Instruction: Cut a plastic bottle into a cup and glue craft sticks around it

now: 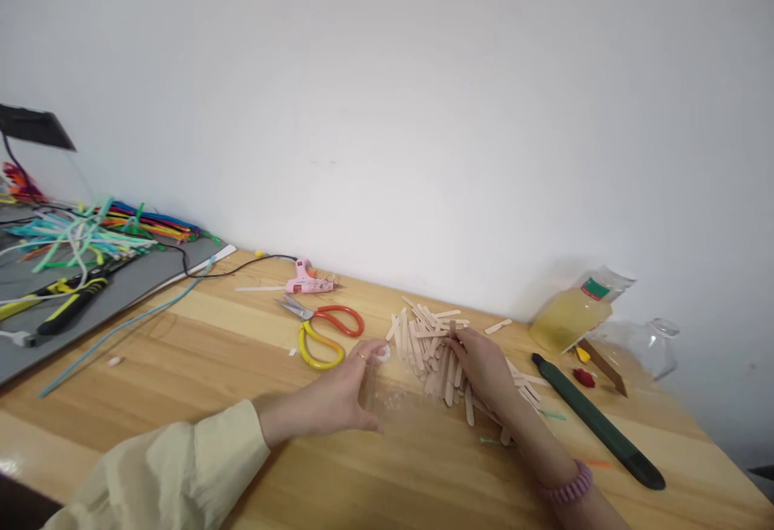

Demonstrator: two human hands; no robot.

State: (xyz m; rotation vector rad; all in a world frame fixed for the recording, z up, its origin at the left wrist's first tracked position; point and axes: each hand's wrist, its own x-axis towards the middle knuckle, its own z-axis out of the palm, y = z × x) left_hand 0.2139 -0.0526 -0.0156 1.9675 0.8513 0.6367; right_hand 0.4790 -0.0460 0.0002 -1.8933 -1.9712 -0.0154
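The right hand (484, 365) is pinching a stick (452, 327); the pile (417, 343) is lying at two o'clock from the left hand (342, 393), sitting half-curled, contents unclear. Wooden table (205, 377) is meeting white wall (387, 110) at twelve.

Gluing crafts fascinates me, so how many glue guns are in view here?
1: the pink glue gun, on the table near the wall, beyond the scissors and left hand. Others could be hidden.

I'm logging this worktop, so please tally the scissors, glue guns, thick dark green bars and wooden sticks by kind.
Scissors: 1
Pink glue gun: 1
Thick dark green bar: 1
Wooden sticks: overlapping, cannot count exactly
Total without sticks: 3
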